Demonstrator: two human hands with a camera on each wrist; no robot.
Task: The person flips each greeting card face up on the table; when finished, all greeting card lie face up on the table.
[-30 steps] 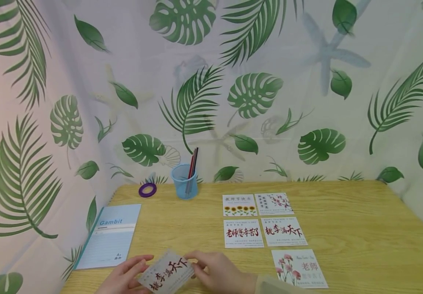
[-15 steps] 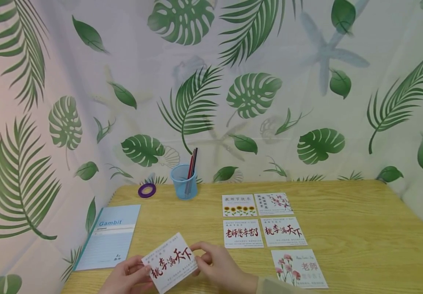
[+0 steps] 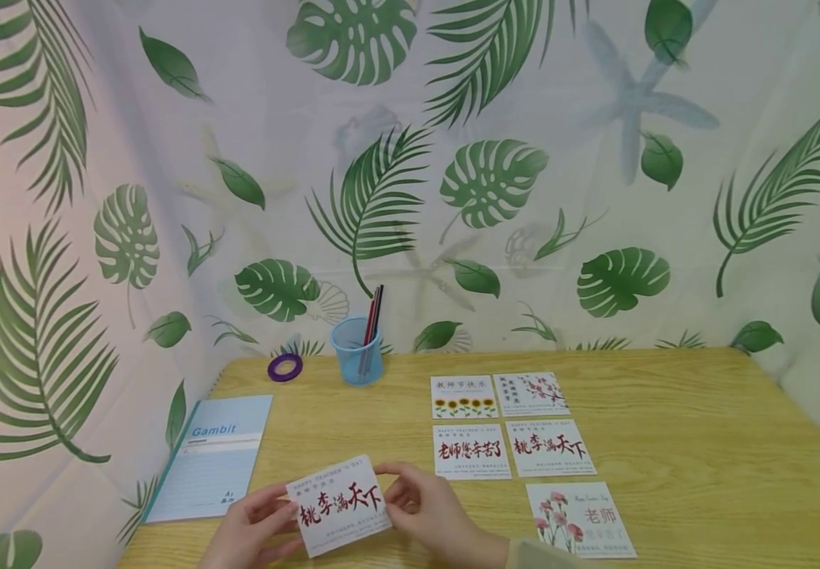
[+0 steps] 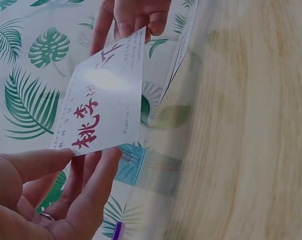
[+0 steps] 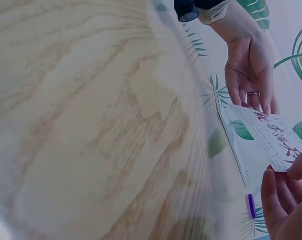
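A square white greeting card with large red Chinese characters is held up off the table, printed side toward the head camera. My left hand grips its left edge; in the left wrist view the thumb is at the card's near corner, with other fingers behind. At the opposite edge my right hand pinches the card between thumb and fingers, as the right wrist view also shows. A matching card lies on the table to the right, among several others.
Flat on the wooden table lie a sunflower card, a blossom card, another red-lettered card and a carnation card. A blue notebook lies left. Behind stand a blue mesh pen cup and a purple ring.
The card has been tipped up to face the head camera and turned clockwise, so its lettering sits closer to level. Both hands have kept hold of it. The cards on the table have not moved.
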